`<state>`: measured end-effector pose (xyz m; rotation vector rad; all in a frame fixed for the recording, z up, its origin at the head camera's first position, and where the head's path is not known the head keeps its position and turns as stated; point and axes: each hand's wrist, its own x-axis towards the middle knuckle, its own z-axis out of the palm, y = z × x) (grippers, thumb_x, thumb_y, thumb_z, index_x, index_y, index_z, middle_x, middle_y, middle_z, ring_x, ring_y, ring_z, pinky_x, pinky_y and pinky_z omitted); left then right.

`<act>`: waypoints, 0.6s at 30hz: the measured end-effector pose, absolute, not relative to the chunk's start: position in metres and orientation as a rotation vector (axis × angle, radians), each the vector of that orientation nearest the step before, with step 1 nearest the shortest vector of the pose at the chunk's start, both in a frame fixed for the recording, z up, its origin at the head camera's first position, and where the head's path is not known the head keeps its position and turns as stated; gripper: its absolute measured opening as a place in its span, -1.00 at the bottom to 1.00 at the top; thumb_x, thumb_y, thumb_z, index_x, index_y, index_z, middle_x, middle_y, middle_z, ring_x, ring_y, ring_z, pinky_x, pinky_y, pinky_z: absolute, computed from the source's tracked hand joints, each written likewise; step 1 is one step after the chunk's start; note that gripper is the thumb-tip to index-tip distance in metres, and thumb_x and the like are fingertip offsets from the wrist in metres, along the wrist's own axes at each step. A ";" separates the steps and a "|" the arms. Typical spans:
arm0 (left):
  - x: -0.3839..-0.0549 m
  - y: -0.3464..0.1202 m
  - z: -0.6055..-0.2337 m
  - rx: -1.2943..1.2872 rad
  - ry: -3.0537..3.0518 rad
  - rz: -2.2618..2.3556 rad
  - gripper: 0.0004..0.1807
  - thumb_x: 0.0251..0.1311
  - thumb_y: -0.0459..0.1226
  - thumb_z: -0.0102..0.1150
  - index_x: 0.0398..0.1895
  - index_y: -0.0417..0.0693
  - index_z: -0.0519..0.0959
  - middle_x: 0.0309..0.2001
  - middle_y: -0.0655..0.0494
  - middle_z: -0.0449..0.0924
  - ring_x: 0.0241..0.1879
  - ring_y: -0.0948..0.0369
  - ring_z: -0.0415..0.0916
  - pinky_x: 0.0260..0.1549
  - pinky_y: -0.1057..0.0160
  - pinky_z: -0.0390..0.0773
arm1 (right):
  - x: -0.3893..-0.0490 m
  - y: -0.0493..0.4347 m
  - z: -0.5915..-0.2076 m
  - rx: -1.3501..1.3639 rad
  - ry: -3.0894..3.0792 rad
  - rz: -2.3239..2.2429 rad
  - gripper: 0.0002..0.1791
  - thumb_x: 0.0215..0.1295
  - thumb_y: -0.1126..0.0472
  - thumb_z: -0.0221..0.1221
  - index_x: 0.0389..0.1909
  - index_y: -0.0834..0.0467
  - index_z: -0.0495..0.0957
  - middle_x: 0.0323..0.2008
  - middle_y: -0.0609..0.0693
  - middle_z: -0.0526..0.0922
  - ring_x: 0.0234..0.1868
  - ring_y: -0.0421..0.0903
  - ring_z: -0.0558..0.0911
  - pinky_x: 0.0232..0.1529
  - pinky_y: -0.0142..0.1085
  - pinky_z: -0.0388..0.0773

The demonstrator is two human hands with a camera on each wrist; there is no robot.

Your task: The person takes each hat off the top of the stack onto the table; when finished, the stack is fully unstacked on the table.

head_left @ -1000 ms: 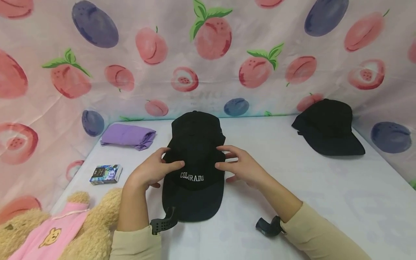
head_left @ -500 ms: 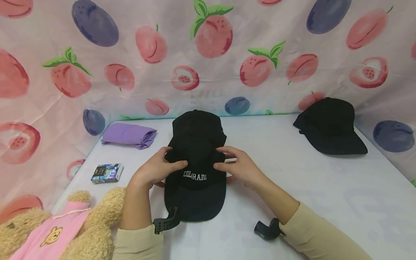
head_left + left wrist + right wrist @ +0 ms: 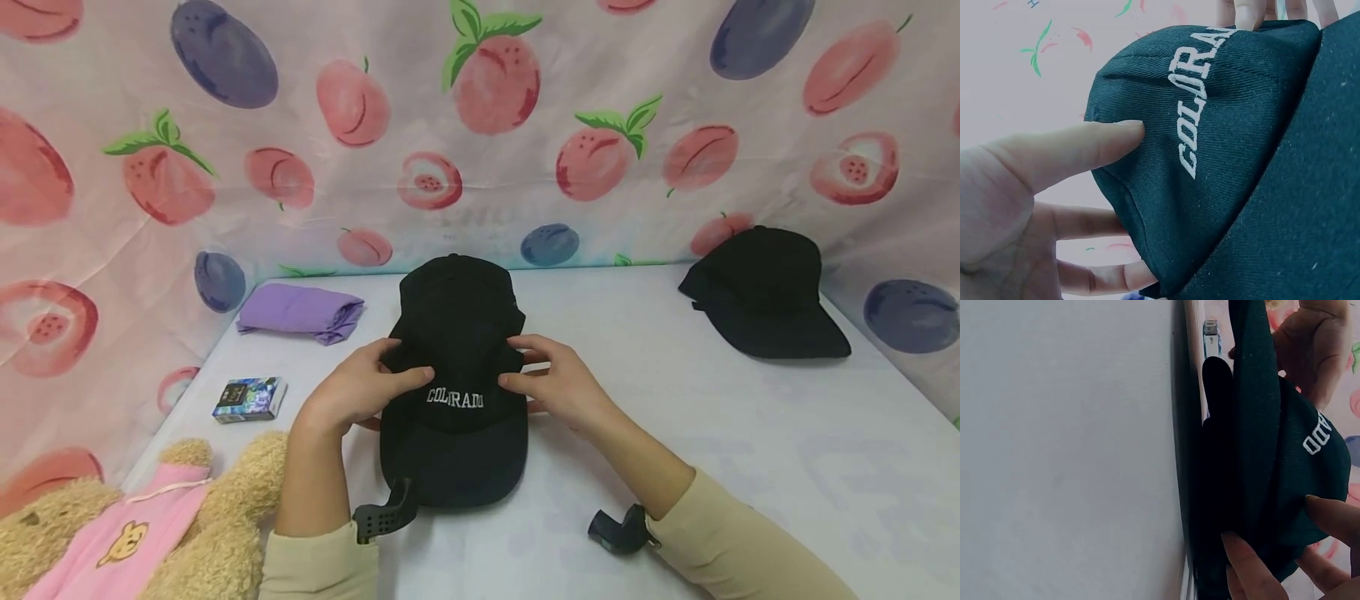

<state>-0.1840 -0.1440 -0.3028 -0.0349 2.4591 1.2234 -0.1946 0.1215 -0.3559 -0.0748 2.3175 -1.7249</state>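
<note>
Head view, going left to right: fuzzy tan teddy bear [image 3: 225,517] in a pink top up near, small glossy patterned box [image 3: 249,400] past it, creased purple cloth [image 3: 300,312] folded up far left. Then the left hand [image 3: 360,387], thumb on the crown and fingers tucked under the edge, gripping the black COLORADO cap [image 3: 454,450]. That cap's mid-scene, brim pointing near, with a second dark cap [image 3: 456,287] showing behind it. Looks light, grippy twill: soft, dented crown, probably stiffer curved brim, nothing fragile. Crown sides seem the right place to hold. Right hand [image 3: 558,387] pinches the opposite side likewise. Far right, a plain black cap [image 3: 768,292] sits rounded on the smooth white surface [image 3: 637,392].
</note>
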 end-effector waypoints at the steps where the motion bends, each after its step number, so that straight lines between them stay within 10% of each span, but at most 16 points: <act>1: -0.184 -0.144 -0.302 -0.034 2.460 1.226 -0.02 0.31 0.10 0.29 0.64 -0.10 0.09 0.21 -0.26 0.52 0.22 -0.09 0.55 -0.18 -0.04 0.75 | -0.194 0.122 -0.355 -0.076 2.324 -1.723 -0.33 0.32 0.23 0.35 0.44 0.08 0.43 0.40 0.28 0.40 0.26 0.23 0.60 -0.07 -0.04 0.75; 18: -0.180 -0.145 -0.294 -0.052 2.445 1.323 -0.14 0.40 0.14 0.17 0.61 -0.06 0.18 0.46 -0.32 0.34 0.22 -0.11 0.58 -0.23 0.01 0.77 | -0.192 0.129 -0.345 -0.100 2.370 -1.734 -0.34 0.34 0.20 0.35 0.45 -0.01 0.44 0.41 0.22 0.39 0.29 0.16 0.61 0.03 -0.06 0.73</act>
